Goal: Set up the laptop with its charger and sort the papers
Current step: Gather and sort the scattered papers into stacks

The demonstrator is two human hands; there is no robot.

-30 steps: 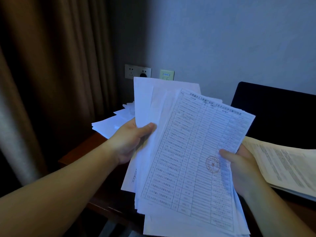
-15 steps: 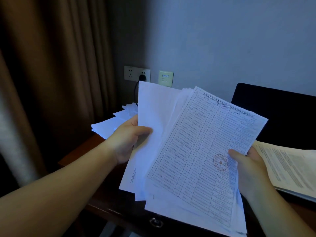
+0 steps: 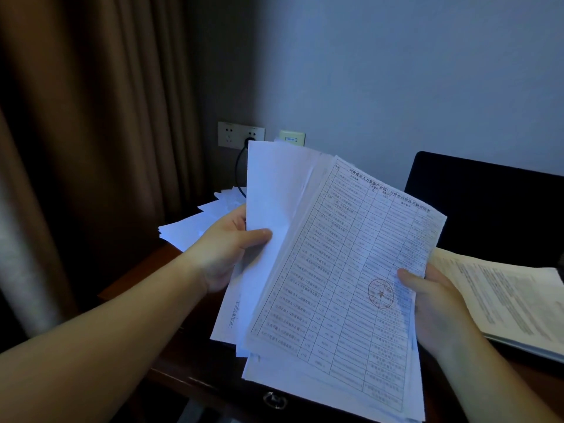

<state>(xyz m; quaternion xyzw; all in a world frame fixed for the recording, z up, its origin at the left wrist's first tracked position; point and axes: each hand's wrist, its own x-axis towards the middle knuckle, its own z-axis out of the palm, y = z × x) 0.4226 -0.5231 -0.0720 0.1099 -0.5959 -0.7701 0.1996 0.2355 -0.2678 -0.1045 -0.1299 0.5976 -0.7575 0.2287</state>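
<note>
Thick fanned stack of papers (image 3: pixel 332 270) held up over the front edge of a dark wooden desk (image 3: pixel 134 279), gripped from both sides. Top sheet: printed table, many rows, red round stamp (image 3: pixel 381 293) just left of the right thumb tip. Left hand (image 3: pixel 227 251) on the stack's left edge, thumb curled over the front of a blank white sheet, remaining fingers hidden behind the paper, so pinching the sheets thumb against fingers. Right hand (image 3: pixel 433 309) on the right edge, thumb pressed flat on the top sheet, other fingers out of sight beneath the stack; spread or together, cannot tell. Sheets fanned, upper corners splayed above the left thumb, lower edges ragged and stepped below both hands. Beyond the left knuckles, a second loose pile of white sheets (image 3: pixel 189 230) lying on the desk's far left corner. Just right of the right-hand fingers, an open bound document (image 3: pixel 506 303) with yellowish printed pages, resting flat. Behind that, black laptop screen (image 3: pixel 485 209) standing upright, dark. Above the left thumb, wall socket plate (image 3: pixel 241 134) with a black plug and cable (image 3: pixel 239 172) running down behind the papers; small pale wall plate (image 3: pixel 292 138) just beside it. Brown curtain (image 3: pixel 91 148) far left of the left forearm. Metal drawer pull (image 3: pixel 275 400) in the desk front, below the stack.
</note>
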